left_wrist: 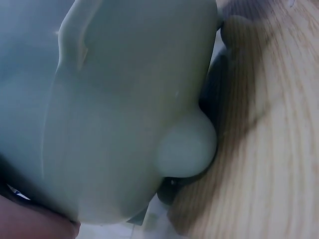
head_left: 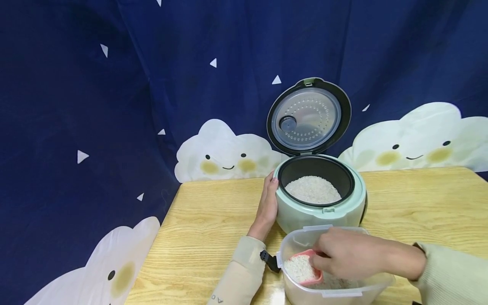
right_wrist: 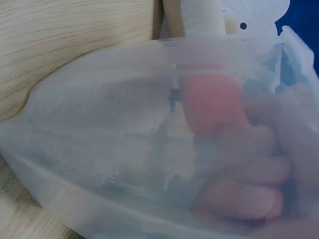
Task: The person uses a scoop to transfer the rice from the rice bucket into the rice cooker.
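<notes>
A pale green rice cooker (head_left: 305, 216) stands with its round lid (head_left: 324, 114) raised. White rice (head_left: 313, 189) lies in its dark inner pot. My left hand (head_left: 268, 204) rests along the cooker's left side; in the left wrist view the curved green body (left_wrist: 124, 109) fills most of the picture. In front of the cooker is a clear plastic container (head_left: 343, 293) with rice inside. My right hand (head_left: 348, 252) reaches into it and grips a pink scoop (head_left: 317, 277) heaped with rice. Through the cloudy container wall, the scoop (right_wrist: 212, 102) shows beside my curled fingers (right_wrist: 239, 199).
Everything stands on a light wood-grain table (head_left: 213, 220). Behind and to the left hangs a dark blue curtain (head_left: 213, 93) with white triangles and smiling clouds. The raised lid stands close to the curtain. A black strap clip (head_left: 270, 260) on my left wrist is beside the container's edge.
</notes>
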`<state>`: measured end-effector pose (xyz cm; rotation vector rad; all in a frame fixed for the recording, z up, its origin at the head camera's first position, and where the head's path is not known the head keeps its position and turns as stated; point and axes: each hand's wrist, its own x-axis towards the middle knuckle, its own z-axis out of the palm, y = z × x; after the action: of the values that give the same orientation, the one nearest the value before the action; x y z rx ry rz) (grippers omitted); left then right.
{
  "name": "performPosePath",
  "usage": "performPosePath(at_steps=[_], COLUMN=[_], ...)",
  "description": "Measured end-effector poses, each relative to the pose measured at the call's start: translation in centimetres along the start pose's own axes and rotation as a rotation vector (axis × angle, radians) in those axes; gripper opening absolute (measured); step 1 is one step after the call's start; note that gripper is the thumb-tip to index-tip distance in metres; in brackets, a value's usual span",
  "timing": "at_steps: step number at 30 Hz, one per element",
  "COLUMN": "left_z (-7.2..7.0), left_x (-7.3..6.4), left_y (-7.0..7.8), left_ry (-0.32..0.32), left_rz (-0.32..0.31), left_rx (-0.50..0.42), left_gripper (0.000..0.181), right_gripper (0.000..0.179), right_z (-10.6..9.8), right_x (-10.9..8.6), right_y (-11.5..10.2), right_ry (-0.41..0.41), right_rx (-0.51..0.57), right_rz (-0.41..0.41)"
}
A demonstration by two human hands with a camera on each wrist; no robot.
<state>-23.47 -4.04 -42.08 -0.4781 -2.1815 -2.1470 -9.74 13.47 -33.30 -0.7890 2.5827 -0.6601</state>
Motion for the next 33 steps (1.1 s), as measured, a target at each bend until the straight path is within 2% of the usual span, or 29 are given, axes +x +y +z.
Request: performPosePath(at_steps=[5, 9, 15, 21, 33], left_z=[0.0, 0.0, 0.0, 0.0, -0.1], left_x=[-0.1, -0.1, 0.1, 0.1, 0.0], left_y=[0.0, -0.1, -0.3, -0.2, -0.2], left_ry=[0.014, 0.016, 0.001, -0.003, -0.003], left_rz=[0.005, 0.006, 0.007, 0.016, 0.006], left_rx=[-0.001, -0.006, -0.014, -0.003, -0.008], left_gripper=[0.054, 0.054, 0.054, 0.055, 0.054], right_gripper=[0.039, 0.041, 0.039, 0.034, 0.039], right_z=[-0.3, -0.3, -0.4, -0.5, -1.5], right_x=[-0.2, -0.3, -0.5, -0.6, -1.4], right_y=[0.0, 0.1, 0.1, 0.0, 0.0], right_ry=[-0.002, 0.025, 0.055, 0.121, 0.215], right_rx=[0.027, 0.005, -0.013, -0.045, -0.093], right_rz=[0.002, -0.041, -0.029, -0.016, -0.016])
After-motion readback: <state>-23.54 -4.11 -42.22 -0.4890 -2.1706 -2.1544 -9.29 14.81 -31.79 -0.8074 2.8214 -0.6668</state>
